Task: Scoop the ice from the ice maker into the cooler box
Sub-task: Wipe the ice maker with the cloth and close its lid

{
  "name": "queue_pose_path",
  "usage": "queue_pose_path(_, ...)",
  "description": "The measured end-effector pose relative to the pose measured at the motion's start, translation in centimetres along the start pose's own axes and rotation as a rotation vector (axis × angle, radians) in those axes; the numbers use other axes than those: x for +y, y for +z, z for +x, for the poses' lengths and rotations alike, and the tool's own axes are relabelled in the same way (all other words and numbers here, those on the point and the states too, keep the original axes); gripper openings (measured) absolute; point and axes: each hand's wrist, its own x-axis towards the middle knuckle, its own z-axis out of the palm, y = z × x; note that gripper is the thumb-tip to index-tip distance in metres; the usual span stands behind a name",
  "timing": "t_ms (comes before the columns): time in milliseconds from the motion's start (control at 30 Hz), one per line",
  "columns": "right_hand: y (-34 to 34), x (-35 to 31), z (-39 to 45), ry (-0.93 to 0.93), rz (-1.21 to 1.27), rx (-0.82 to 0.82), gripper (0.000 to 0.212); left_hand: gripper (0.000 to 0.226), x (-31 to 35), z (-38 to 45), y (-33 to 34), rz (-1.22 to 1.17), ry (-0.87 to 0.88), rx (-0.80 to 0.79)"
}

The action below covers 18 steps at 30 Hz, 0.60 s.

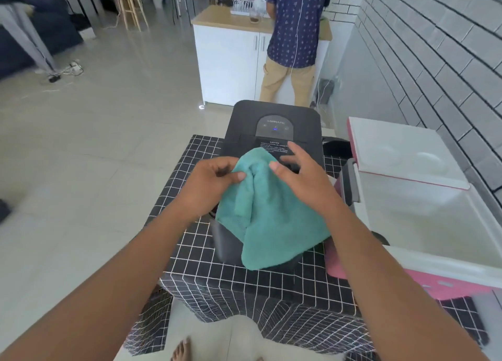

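A teal cloth [271, 211] is pinched by the left hand [214, 181] above the ice maker [274, 121], the right hand [301, 170] is spread with fingers apart beside it, and the open cooler box [434, 224] is set just right of the ice maker.

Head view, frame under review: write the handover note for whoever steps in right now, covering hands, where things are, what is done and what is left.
Left hand pinches the teal cloth, which hangs over the black ice maker.
Right hand is open, fingers spread, against the cloth.
Ice maker sits on the checked tablecloth; its lid looks closed.
Cooler box stands open to the right, white inside, no ice visible in it.
No scoop in view.
Left: set cloth aside, open ice maker, scoop ice across.
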Motion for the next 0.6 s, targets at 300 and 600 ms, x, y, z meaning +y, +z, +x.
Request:
queue_pose_path(300, 6.1, -5.3, 0.2, 0.05, 0.34, -0.151, 0.055, 0.02, -0.3, -2.1, -9.2, -0.145, -0.03, -0.137)
queue_pose_path(600, 18.0, -10.3, -2.7, -0.231, 0.035, 0.041, 0.04, 0.021, -5.2, -4.5, -23.0, 0.061, -0.19, -0.294)
